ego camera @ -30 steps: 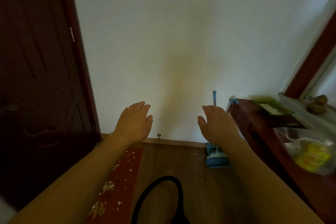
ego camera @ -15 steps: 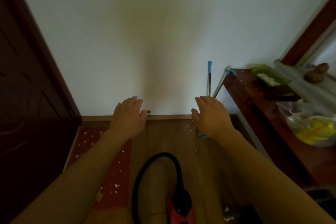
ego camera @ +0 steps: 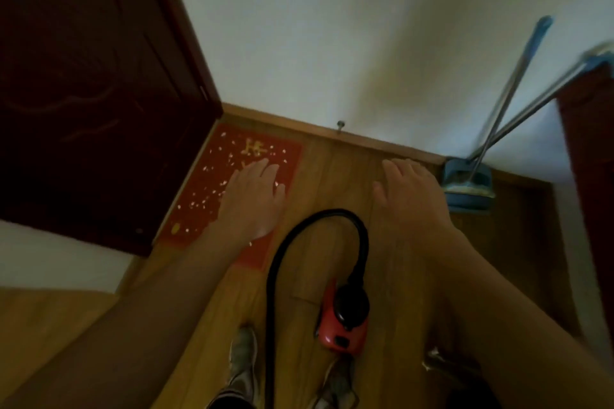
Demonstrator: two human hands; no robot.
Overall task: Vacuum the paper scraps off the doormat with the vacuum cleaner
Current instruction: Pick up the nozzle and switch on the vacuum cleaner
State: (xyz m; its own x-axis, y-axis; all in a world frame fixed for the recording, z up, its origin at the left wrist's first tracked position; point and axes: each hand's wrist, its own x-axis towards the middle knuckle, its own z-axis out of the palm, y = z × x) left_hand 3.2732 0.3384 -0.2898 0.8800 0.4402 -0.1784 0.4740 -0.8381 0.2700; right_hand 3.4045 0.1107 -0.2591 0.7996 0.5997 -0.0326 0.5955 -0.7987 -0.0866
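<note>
- Shoes point(ego camera: 244, 352) are seen at the near edge of the floor point(ego camera: 332, 169), toes turned toward the far wall.
- The vacuum cleaner point(ego camera: 342, 329), red with a black top, is set on the floor just beyond the right shoe, between the two forearms. Its long axis runs near to far.
- A black hose point(ego camera: 332, 212) is looped up from its top, arched over and led back down toward the left shoe. The nozzle end is cut off by the near edge of the view.
- The top of the arch is placed between the hands and just nearer than both.
- The left hand point(ego camera: 252, 199) and right hand point(ego camera: 412, 199) are held out flat, palms down. The fingers point(ego camera: 262, 164) are straight and slightly apart, and nothing is gripped.
- The coming move is judged to be a reach back and down, since the cleaner lies nearer than the fingertips. The right hand seems closer to the body, the left to the hose's down-run.
- The doormat point(ego camera: 192, 222) is laid in the far left corner of the floor, along the foot of the door point(ego camera: 99, 109). Paper scraps point(ego camera: 212, 191) are strewn over it, and none are judged cleared yet.
- The left hand is seen over the mat's right side.
- A dustpan point(ego camera: 468, 186) with long handles is leant at the far right.
</note>
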